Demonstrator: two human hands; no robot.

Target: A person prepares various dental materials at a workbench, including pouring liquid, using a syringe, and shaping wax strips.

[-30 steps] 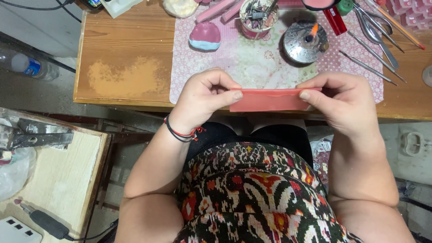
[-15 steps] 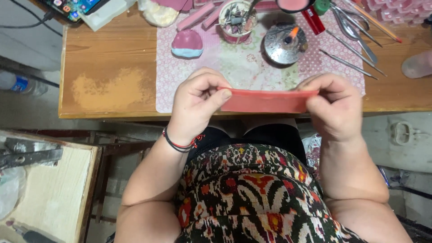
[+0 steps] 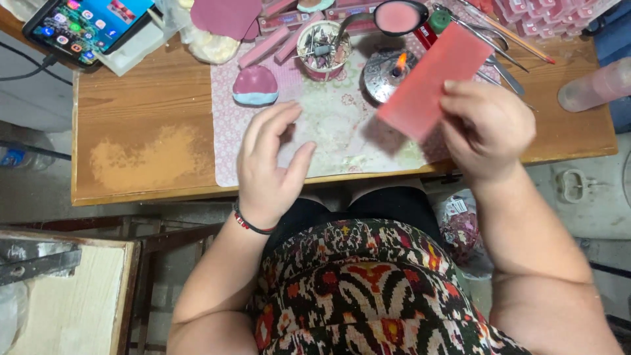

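Above the small lit burner on the wooden table, a pink rectangular wax sheet is now held up by the right hand alone; half a second ago both hands gripped it by its two ends, stretched level and edge-on in front of the person's body. The left hand has let go and hovers with fingers spread and nothing in it, off to the left of the burner and nearer the person, over the patterned pink mat. The right hand's fingers are closed on the sheet's lower right part, pinching it. The sheet's long axis runs on a slant, from its lower left corner just right of the burner up toward its upper right corner near the metal hand tools, and its broad face is turned toward the camera. Most of the sheet lies up and to the left of the right hand, between that hand and the burner flame. Left of the burner stands a small cup of bits, and farther left a pink and blue dental model. A phone lies far left of the burner, at the table's back corner.
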